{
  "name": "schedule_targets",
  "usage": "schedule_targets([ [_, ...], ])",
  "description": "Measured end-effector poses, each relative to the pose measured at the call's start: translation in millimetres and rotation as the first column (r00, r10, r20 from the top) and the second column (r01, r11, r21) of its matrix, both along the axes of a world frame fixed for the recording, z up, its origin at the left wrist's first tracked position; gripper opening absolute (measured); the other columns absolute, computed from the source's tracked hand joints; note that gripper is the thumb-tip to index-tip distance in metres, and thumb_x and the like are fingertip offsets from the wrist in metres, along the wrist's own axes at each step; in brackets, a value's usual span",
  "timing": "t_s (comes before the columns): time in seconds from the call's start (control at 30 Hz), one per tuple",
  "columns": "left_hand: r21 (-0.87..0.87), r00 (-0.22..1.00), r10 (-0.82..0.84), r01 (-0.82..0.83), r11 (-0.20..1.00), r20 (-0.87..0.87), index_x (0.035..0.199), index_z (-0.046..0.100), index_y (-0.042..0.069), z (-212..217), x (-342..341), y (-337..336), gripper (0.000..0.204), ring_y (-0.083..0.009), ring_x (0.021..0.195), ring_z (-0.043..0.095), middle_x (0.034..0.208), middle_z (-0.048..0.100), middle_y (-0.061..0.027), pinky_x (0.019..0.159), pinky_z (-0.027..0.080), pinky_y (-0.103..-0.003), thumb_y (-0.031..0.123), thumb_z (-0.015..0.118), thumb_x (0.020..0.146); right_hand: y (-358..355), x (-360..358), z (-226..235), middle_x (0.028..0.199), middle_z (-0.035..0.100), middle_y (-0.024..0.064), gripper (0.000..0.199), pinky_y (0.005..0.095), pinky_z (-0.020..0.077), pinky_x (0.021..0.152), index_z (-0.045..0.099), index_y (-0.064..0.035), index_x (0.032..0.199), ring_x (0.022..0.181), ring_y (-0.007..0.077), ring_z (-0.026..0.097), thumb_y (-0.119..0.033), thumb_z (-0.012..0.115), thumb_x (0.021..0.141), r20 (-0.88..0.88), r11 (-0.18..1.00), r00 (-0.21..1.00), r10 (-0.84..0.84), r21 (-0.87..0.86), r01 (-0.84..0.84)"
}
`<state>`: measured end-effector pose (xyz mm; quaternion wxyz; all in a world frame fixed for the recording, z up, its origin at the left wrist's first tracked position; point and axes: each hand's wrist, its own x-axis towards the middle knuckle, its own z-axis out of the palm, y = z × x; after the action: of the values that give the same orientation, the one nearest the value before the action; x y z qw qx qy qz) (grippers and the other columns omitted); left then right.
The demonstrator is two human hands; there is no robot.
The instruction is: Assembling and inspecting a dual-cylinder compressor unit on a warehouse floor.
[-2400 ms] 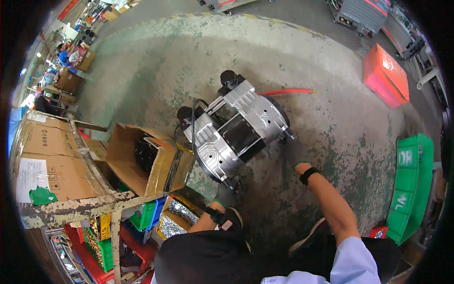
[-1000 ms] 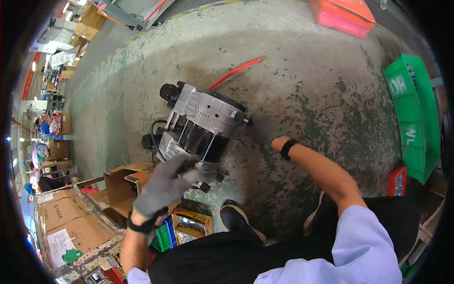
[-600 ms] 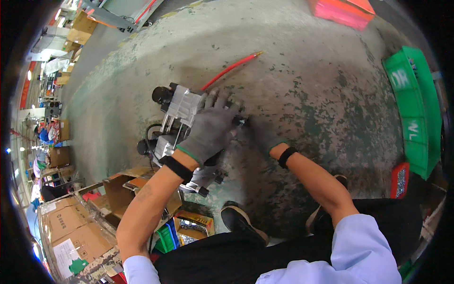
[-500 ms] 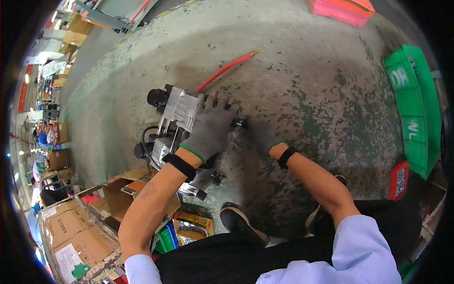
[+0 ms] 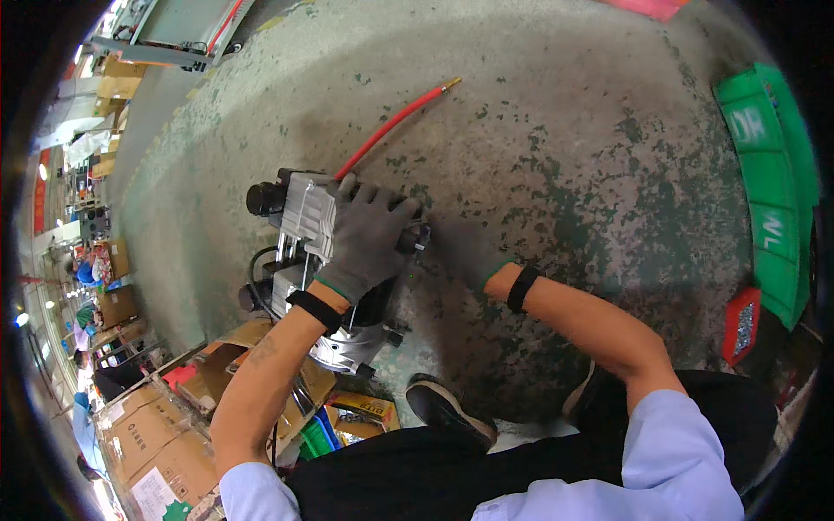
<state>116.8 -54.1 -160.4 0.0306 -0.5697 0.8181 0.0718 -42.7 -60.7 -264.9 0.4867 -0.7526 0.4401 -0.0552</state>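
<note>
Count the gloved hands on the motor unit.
2. Left hand lies flat on top of the silver motor unit; right hand is at its right side, beside the left hand.

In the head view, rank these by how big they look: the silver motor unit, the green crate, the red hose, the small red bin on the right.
1. Green crate, though fisheye bending at the rim makes this unsure against the next.
2. Silver motor unit, partly hidden under the left hand.
3. Red hose, long but thin.
4. Small red bin.
</note>
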Motion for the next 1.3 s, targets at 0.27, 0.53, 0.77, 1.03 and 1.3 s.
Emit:
schedule_targets([
  [0.27,0.021,0.997,-0.012,0.011,1.0,0.08,0.107,0.064,0.018,1,2,0,0.058,-0.0326,0.104,0.054,0.103,0.059,-0.0108,0.102,0.031,-0.053,0.044,0.077,0.057,-16,-8,21,0.093,0.065,0.0228,0.028,0.0465,0.0502,0.076,0.062,0.0001,0.098,0.087,0.0394,0.064,-0.023,0.062,0.081,0.061,0.988,0.998,-0.026,0.156,0.016],
  [0.53,0.066,0.994,0.045,-0.051,0.997,0.103,0.108,0.065,0.022,1,-7,0,0.05,-0.0299,0.111,0.053,0.106,0.061,-0.0071,0.111,0.022,-0.054,0.036,0.078,0.061,-7,-2,-10,0.087,0.064,0.0224,0.022,0.0472,0.0503,0.074,0.062,0.0007,0.091,0.082,0.0392,0.064,-0.019,0.059,0.082,0.038,0.975,0.998,0.059,-0.217,-0.049],
  [0.77,0.036,0.996,0.042,-0.045,0.998,0.084,0.106,0.064,0.019,-2,-4,6,0.051,-0.0296,0.111,0.052,0.106,0.06,-0.008,0.109,0.023,-0.054,0.038,0.078,0.061,20,-7,-8,0.084,0.062,0.0214,0.021,0.0464,0.0509,0.073,0.058,0.0005,0.096,0.083,0.0386,0.062,-0.016,0.058,0.083,0.01,0.967,0.999,-0.034,-0.25,0.036],
  [1.03,-0.063,0.998,-0.008,0.012,0.998,0.054,0.106,0.065,0.014,-6,2,7,0.057,-0.034,0.106,0.053,0.105,0.059,-0.0117,0.102,0.031,-0.052,0.05,0.074,0.062,16,2,-14,0.102,0.061,0.0214,0.031,0.0462,0.0516,0.075,0.054,0.0,0.104,0.088,0.0392,0.063,-0.019,0.06,0.081,0.002,0.943,0.999,-0.039,-0.331,0.037],
  [1.3,-0.048,0.998,0.005,-0.003,0.999,0.056,0.102,0.066,0.015,-3,1,7,0.05,-0.0332,0.106,0.053,0.104,0.061,-0.0104,0.103,0.03,-0.052,0.047,0.073,0.064,17,3,-3,0.098,0.062,0.0178,0.026,0.0455,0.0521,0.072,0.059,-0.0036,0.1,0.089,0.0351,0.064,-0.018,0.064,0.078,-0.117,0.973,0.992,-0.037,-0.23,0.009],
])
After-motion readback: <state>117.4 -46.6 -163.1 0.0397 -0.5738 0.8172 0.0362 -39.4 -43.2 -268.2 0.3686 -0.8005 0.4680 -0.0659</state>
